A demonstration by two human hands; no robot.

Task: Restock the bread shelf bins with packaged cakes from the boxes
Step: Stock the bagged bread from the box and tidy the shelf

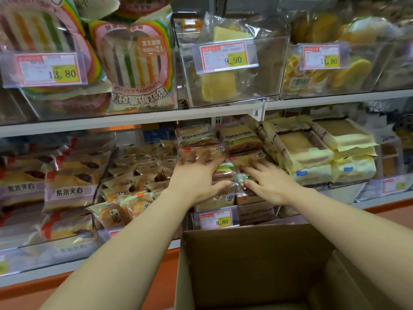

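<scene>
Brown packaged cakes (240, 139) in clear wrappers with green labels are stacked in the middle clear bin (254, 214) on the lower shelf, above an 8.80 price tag. My left hand (196, 177) lies on the left stack, fingers spread over a pack and thumb under its edge. My right hand (270, 180) rests with straight fingers on the packs to the right. A cardboard box (257, 260) stands open below my arms; the part of its inside that shows holds nothing.
Left bins hold purple-labelled cakes (69, 189) and small round buns (116, 213). Yellow packs (317, 151) fill the right bin. The upper shelf (134, 118) carries rainbow sandwich packs (136, 63) and clear bins with yellow cakes (220, 86).
</scene>
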